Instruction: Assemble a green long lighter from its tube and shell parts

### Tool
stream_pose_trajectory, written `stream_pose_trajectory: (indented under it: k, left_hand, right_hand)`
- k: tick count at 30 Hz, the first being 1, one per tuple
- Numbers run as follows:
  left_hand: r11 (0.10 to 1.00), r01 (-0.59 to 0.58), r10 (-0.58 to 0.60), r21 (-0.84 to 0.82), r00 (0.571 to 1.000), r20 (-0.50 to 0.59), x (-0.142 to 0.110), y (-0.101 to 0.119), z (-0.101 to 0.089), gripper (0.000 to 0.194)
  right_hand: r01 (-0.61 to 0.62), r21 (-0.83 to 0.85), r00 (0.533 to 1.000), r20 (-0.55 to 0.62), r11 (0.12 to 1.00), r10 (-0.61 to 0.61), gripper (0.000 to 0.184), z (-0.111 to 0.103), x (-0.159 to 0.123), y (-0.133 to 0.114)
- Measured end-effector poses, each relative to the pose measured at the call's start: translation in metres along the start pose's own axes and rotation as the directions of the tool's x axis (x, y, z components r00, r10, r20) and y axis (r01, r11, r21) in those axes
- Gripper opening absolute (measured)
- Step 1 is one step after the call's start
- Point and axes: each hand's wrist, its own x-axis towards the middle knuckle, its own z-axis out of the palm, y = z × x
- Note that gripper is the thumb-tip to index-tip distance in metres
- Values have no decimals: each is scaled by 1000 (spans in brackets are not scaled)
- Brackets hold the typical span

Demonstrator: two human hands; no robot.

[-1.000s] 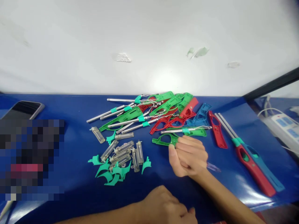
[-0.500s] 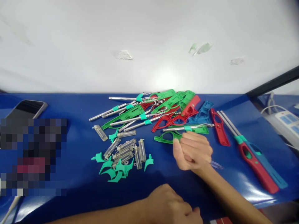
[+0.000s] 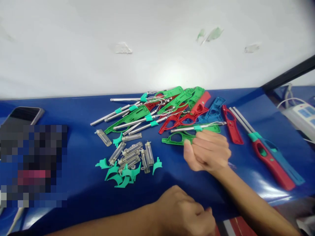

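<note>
My right hand [image 3: 209, 150] is curled closed on the blue table [image 3: 73, 183]. Its thumb and knuckles touch a green lighter shell [image 3: 176, 139] at the near edge of a pile of green, red and blue shells with metal tubes [image 3: 172, 113]. A small clear piece [image 3: 232, 165] peeks out by the heel of that hand; I cannot tell if it is held. My left hand [image 3: 183, 213] rests as a fist at the bottom edge, its contents hidden. Clear gas tanks [image 3: 130, 155] and teal triggers [image 3: 123, 178] lie left of my right hand.
Two assembled lighters, one red [image 3: 269, 160] and one blue [image 3: 283, 164], lie at the right. A phone [image 3: 22, 114] lies at the far left above a blurred patch. A white power strip [image 3: 300, 114] sits at the right. A white wall [image 3: 147, 49] runs behind the table.
My right hand has slid a little away from me and to the right, along the green shell. My left hand has stayed a fist. The view has shifted slightly.
</note>
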Motion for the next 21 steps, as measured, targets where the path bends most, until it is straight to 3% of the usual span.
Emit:
stream_pose_trajectory:
  k: [6,14,18,21]
  left_hand:
    - [1000,21,-21,2,999,-33,2,-2,1,30]
    - [1000,26,-26,9,997,69,-11,-8,12,39]
    - [1000,14,-18,19,983,182,-18,-19,25,34]
    - [1000,0,-1,4,946,325,-18,-31,32,27]
  right_hand:
    - [41,-18,999,-30,999,-41,24,0,-3,-1]
    - [76,7,997,5,997,-76,33,6,-15,-12]
    - [88,21,996,-2,996,-88,28,12,-14,-15]
    - [101,55,995,-27,993,-100,21,11,-5,-18]
